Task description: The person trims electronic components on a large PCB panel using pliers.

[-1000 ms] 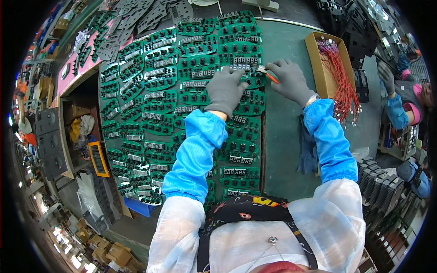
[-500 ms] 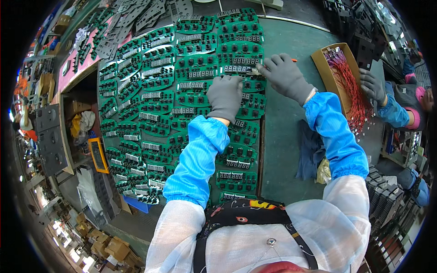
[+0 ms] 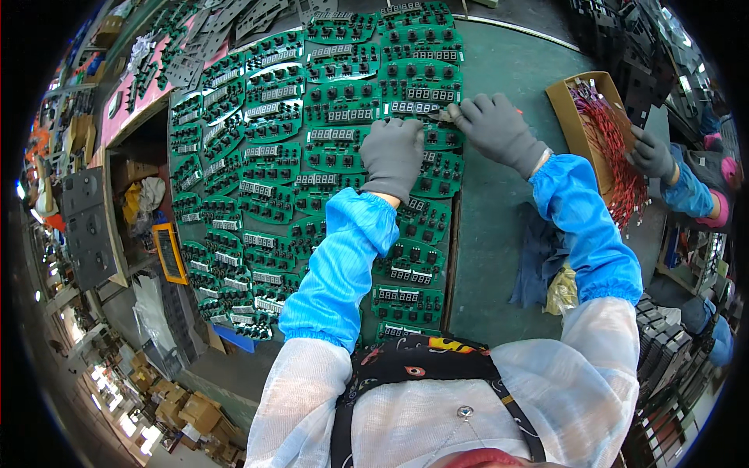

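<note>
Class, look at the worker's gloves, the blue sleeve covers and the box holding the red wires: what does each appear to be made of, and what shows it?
Gloves on the left hand and right hand: grey knit fabric, matte, snug. Blue sleeve covers: thin synthetic cloth, faint sheen, gathered creases. Box of red wires: likely plain brown cardboard, dull, with thin walls.

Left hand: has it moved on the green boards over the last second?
No. The left hand lies flat on the same spot of the green circuit boards, beside the right hand.
</note>
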The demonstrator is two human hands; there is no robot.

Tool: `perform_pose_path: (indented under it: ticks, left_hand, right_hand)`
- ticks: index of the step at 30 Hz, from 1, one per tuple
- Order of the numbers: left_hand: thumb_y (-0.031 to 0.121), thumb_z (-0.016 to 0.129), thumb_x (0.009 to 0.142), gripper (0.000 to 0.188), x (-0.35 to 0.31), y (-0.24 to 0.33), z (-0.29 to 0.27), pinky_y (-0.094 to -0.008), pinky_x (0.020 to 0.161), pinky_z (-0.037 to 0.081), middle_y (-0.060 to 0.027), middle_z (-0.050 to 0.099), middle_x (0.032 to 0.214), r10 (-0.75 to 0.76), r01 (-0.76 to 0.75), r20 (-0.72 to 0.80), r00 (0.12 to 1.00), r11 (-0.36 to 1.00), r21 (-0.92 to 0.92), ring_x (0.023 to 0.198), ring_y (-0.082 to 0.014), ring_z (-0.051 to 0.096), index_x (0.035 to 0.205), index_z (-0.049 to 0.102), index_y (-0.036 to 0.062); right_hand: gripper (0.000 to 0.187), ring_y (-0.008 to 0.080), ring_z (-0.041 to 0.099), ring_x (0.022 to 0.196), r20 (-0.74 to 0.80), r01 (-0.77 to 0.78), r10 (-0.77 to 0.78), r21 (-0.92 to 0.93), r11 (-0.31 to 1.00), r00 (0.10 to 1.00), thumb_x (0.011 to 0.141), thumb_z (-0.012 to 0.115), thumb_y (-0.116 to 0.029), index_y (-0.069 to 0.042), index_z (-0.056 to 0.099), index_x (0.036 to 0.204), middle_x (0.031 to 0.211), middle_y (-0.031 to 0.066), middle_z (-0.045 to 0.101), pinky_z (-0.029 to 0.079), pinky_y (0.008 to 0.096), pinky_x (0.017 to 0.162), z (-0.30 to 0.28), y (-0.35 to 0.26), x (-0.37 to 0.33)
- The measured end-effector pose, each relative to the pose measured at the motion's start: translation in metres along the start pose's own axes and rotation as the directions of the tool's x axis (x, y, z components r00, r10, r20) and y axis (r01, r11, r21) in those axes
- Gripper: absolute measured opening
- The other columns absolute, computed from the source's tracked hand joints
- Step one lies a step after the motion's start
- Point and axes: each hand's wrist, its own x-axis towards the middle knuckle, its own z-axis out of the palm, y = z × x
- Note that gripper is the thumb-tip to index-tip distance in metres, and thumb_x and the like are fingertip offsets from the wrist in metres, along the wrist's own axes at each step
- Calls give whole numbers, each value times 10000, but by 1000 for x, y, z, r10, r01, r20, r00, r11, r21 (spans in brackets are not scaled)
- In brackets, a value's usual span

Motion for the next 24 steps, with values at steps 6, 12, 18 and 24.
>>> perform_pose_path:
  ticks: [6, 12, 18, 24]
  left_hand:
    - [270, 659, 817, 90, 0, 1, 0, -371, 641, 509, 11, 657, 807, -5, 5, -2, 1000, 1000, -6, 787, -228, 599, 874, 706, 219]
    - [271, 659, 815, 90, -1, 1, -2, -367, 647, 509, 7, 656, 807, -21, 21, -7, 1000, 1000, -3, 788, -235, 596, 867, 707, 216]
    - [271, 660, 812, 90, -1, 2, 1, -367, 648, 509, 6, 653, 803, -29, 29, -11, 1000, 1000, -10, 784, -240, 593, 868, 705, 216]
    - [272, 663, 809, 85, -1, 2, 2, -368, 643, 509, 8, 650, 797, -36, 36, -22, 999, 999, 1, 782, -236, 593, 864, 702, 221]
  right_hand:
    - [418, 183, 533, 928, 2, 54, -54, -67, 996, 999, 828, 541, -199, -73, 559, 1227, 976, 6, 552, 423, 320, 698, -2, 3, 0]
    - [458, 184, 513, 871, -98, 103, -113, -94, 990, 989, 822, 525, -174, -67, 541, 1267, 971, 28, 531, 414, 330, 681, 1, 6, 2]
    - [467, 183, 515, 859, -56, 95, -98, -56, 994, 994, 815, 536, -170, -76, 541, 1272, 944, 20, 527, 414, 326, 670, 4, 7, 1]
    - [454, 177, 512, 832, 6, 120, -120, -78, 990, 993, 813, 541, -166, -79, 547, 1258, 942, 6, 527, 416, 309, 633, -4, 8, 5]
